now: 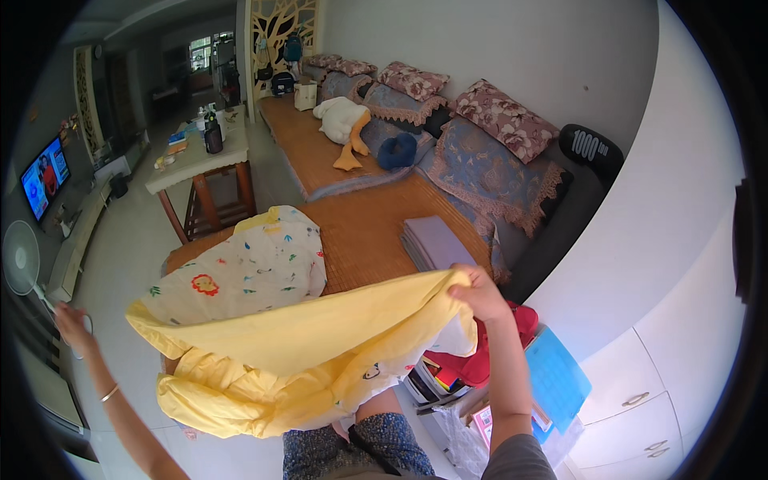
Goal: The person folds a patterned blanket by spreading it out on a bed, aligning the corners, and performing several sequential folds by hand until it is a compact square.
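A large fabric cover [282,324], yellow on one face and white with small printed animals and leaves on the other, stretches across the view in front of me. My right hand [483,294] pinches one of its yellow edges at the right, raised above the sofa seat. Far to the left, my left hand [77,331] is in the air with nothing in it, apart from the cloth. Part of the cover's white printed side [258,258] lies on the brown woven mat [366,240]. Its near yellow folds hang down over my legs.
A folded lilac cloth [441,243] lies on the mat. Beyond are a navy neck pillow [397,151] and a plush goose [342,123]. A table [198,159] and standing fan [21,258] are leftward; a red bag [522,330] and blue folder [558,378] are at right.
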Demonstrator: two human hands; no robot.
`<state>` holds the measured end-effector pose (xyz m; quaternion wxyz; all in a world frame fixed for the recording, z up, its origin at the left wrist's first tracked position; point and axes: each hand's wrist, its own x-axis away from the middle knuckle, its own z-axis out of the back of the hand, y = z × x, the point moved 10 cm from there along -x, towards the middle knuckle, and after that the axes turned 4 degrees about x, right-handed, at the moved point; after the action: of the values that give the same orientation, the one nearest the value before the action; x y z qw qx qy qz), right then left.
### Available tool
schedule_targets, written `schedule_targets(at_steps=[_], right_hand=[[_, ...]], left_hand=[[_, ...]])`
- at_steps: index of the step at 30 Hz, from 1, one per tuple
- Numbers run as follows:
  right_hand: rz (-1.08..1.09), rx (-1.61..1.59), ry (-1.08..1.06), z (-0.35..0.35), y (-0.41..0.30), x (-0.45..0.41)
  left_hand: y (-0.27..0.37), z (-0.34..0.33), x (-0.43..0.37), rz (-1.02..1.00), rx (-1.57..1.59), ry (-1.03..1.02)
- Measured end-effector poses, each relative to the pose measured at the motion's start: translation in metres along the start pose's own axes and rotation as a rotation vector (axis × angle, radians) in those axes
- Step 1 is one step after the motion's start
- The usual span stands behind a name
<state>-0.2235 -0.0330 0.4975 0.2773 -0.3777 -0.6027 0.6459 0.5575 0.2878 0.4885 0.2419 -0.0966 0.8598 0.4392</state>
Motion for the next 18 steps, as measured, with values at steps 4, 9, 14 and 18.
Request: schedule_targets(at_steps=[4,9,14,18], right_hand=[[0.043,-0.033,-0.048,0.007,-0.009,0.002],[-0.076,0.26,-0.272,-0.038,0.016,0.004],[-0.08,0.288,-0.33,-0.069,0.0,0.026],[-0.062,0.304,-0.33,-0.065,-0.003,0.04]], left_hand=[[0.106,-0.024,0.013,-0.104,-0.421,-0.471],[-0.043,-0.046,0.247,0.454,-0.509,-0.965],[-0.097,-0.105,0.462,0.249,-0.554,-1.477],[-0.101,-0.14,0.521,0.19,-0.63,-1.52]])
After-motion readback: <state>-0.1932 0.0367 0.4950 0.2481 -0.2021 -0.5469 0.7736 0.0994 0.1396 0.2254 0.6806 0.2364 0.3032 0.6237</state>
